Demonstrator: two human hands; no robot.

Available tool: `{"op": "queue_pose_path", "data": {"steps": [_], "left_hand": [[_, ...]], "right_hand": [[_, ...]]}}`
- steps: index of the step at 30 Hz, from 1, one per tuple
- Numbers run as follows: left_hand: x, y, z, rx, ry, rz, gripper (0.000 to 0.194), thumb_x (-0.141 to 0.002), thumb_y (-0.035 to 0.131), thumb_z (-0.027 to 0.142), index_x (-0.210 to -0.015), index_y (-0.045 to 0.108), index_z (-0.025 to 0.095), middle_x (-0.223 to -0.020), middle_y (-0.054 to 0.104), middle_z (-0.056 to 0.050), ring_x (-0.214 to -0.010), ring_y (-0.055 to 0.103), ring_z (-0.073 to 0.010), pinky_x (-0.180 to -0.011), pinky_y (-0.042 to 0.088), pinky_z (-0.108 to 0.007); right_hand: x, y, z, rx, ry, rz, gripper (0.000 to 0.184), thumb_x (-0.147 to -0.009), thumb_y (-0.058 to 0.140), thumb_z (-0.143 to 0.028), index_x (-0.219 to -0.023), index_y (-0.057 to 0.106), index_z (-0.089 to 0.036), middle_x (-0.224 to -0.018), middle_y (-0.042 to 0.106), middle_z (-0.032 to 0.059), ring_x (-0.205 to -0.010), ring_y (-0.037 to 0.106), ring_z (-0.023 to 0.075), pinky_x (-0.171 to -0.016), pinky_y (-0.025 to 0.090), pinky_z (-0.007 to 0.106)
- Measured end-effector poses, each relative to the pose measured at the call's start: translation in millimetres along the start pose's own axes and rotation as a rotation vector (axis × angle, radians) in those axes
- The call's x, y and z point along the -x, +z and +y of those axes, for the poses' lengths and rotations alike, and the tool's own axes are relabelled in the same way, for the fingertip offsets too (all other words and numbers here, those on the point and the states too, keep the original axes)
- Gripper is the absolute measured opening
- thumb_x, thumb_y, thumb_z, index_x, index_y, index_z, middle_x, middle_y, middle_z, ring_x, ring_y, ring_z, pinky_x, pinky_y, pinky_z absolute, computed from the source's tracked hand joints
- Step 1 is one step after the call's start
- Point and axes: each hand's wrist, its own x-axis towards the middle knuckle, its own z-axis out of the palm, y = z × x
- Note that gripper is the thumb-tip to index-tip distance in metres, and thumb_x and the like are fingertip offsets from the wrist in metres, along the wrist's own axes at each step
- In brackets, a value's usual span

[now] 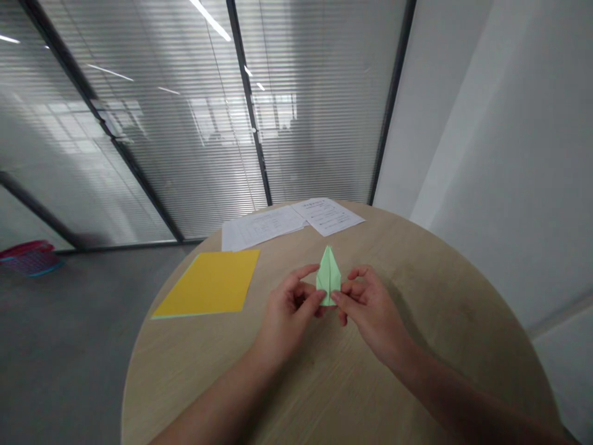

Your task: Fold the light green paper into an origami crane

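Note:
A small piece of light green folded paper (328, 275) is held up over the table, its pointed tip facing away from me and a crease running down its middle. My left hand (291, 306) pinches its lower left corner between thumb and fingers, with the index finger stretched along the left edge. On the other side, my right hand (368, 306) grips the lower right corner with thumb and fingertips. The fingers behind the paper are partly hidden.
The round wooden table (435, 296) carries a stack of yellow paper (208, 283) at left. Printed white sheets (264, 227) lie at its far edge. Beyond stand glass partitions with blinds (319, 123) and a white wall (519, 154). A red and blue basket (30, 258) sits on the floor.

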Motion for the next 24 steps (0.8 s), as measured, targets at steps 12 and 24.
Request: {"op": "queue_pose_path", "data": {"steps": [12,24], "left_hand": [[-1.2,-0.3,0.6,0.041,0.01,0.116,0.02,-0.078,0.076,0.027,-0.095,0.076,0.017,-0.086,0.075,-0.005,-0.069,0.069,-0.0141,-0.055,0.058,-0.022],[-7.4,-4.6,2.1,0.161,-0.061,0.014,0.019,-0.074,0.079,0.022,-0.091,0.072,0.018,-0.088,0.074,-0.003,-0.064,0.064,-0.0116,-0.053,0.057,-0.021]], "right_hand": [[-0.2,2.7,7.1,-0.005,-0.103,0.009,0.033,-0.081,0.073,-0.035,-0.095,0.046,-0.022,-0.076,0.066,-0.0021,-0.06,0.061,0.0107,-0.045,0.044,0.017],[0.6,-2.7,3.3,0.083,-0.095,-0.032,0.027,-0.079,0.073,-0.039,-0.082,0.056,-0.019,-0.067,0.058,-0.0032,-0.054,0.052,0.008,-0.05,0.042,0.019]]}}
